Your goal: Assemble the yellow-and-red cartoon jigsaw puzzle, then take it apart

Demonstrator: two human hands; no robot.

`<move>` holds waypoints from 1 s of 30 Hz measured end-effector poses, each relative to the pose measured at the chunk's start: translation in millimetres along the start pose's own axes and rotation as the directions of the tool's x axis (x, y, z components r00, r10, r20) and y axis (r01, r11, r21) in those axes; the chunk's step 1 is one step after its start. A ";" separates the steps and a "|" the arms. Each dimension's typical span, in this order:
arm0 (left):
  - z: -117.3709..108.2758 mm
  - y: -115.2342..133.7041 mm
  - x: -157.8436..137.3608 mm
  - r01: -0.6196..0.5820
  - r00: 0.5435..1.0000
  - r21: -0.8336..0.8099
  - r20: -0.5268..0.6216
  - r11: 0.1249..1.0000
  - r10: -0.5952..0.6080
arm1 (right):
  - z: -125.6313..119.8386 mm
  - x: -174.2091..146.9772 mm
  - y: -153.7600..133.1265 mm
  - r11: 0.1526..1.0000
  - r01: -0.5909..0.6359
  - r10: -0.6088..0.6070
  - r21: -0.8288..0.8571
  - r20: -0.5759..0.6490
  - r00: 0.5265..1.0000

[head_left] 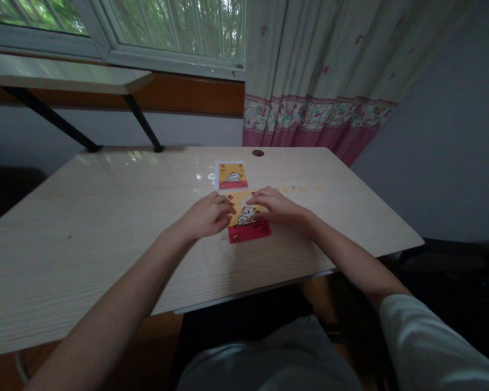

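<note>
A yellow and red picture puzzle (250, 232) lies flat on the table, with a white cartoon animal in its middle and a pale patch above the animal. My left hand (209, 216) rests at the puzzle's left edge, fingers loosely bent and thumb apart. My right hand (279, 205) reaches over the upper right part, fingers spread and fingertips on or just above the surface. Nothing shows in either hand. Behind the puzzle lies a smaller card (232, 176) with a matching picture. Small yellow pieces (303, 189) lie in a row right of my right hand.
The light wooden table (118, 228) has a round cable hole (258, 153) near its back edge. A raised shelf (65, 76) on black legs stands at the back left. Behind the table hangs a curtain (309, 81) beside a window (179, 27).
</note>
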State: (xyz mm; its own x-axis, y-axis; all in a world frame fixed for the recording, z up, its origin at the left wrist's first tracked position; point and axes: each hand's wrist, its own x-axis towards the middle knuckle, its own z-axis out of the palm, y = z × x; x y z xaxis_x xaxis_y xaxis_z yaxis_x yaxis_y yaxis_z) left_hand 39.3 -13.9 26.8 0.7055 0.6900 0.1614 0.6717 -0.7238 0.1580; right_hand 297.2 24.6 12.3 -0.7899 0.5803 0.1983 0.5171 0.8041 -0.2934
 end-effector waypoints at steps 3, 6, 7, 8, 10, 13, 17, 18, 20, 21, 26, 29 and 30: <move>5.2 -6.2 -1.4 0.089 0.995 0.048 -0.040 0.995 -0.087 | -11.4 -7.5 14.2 0.996 -0.076 0.077 -0.044 0.014 0.997; 12.4 -14.4 -4.1 0.156 0.988 0.098 -0.022 0.983 -0.154 | -14.7 -12.8 24.4 0.990 -0.119 0.123 -0.071 0.059 0.991; 14.7 -16.8 -5.0 0.173 0.985 0.112 -0.010 0.978 -0.173 | -14.1 -13.5 26.0 0.990 -0.122 0.127 -0.071 0.074 0.989; 16.7 -18.9 -5.8 0.187 0.982 0.125 0.002 0.974 -0.189 | -13.0 -13.8 26.6 0.990 -0.122 0.128 -0.067 0.083 0.988; 19.3 -21.8 -6.8 0.203 0.977 0.141 0.030 0.969 -0.210 | -10.3 -13.0 25.9 0.991 -0.119 0.124 -0.057 0.092 0.988; 19.8 -22.9 -7.2 0.216 0.972 0.142 0.066 0.966 -0.227 | -7.5 -11.1 22.8 0.991 -0.123 0.128 -0.054 0.087 0.988; 16.2 -20.0 -6.8 0.243 0.963 0.153 0.082 0.958 -0.257 | -7.6 -10.1 19.5 0.990 -0.127 0.131 -0.057 0.082 0.988; 15.1 -19.1 -6.7 0.243 0.962 0.156 0.086 0.957 -0.258 | -8.0 -10.2 18.8 0.991 -0.126 0.130 -0.053 0.083 0.988; 13.5 -17.5 -6.6 0.234 0.964 0.156 0.093 0.960 -0.250 | -8.9 -10.2 17.3 0.991 -0.123 0.126 -0.044 0.086 0.988; 13.0 -17.2 -6.6 0.228 0.965 0.153 0.094 0.961 -0.244 | -9.4 -10.2 16.4 0.992 -0.122 0.125 -0.040 0.088 0.988; 12.5 -17.8 -7.3 0.202 0.972 0.132 0.098 0.971 -0.215 | -10.7 -10.2 13.5 0.993 -0.112 0.114 -0.022 0.098 0.989; 12.2 -17.6 -8.2 0.200 0.973 0.124 0.094 0.972 -0.212 | -10.2 -10.7 14.1 0.994 -0.108 0.108 -0.014 0.092 0.990; 12.1 -17.5 -8.5 0.200 0.973 0.122 0.089 0.972 -0.211 | -9.8 -10.8 14.4 0.994 -0.105 0.106 -0.011 0.092 0.990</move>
State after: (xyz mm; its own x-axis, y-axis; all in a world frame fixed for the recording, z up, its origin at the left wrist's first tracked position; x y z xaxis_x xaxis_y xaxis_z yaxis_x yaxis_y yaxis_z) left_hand 24.3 -7.1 10.9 0.5651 0.8242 0.0370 0.8215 -0.5663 0.0670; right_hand 316.4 31.2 15.1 -0.7575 0.6480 0.0796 0.6011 0.7399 -0.3021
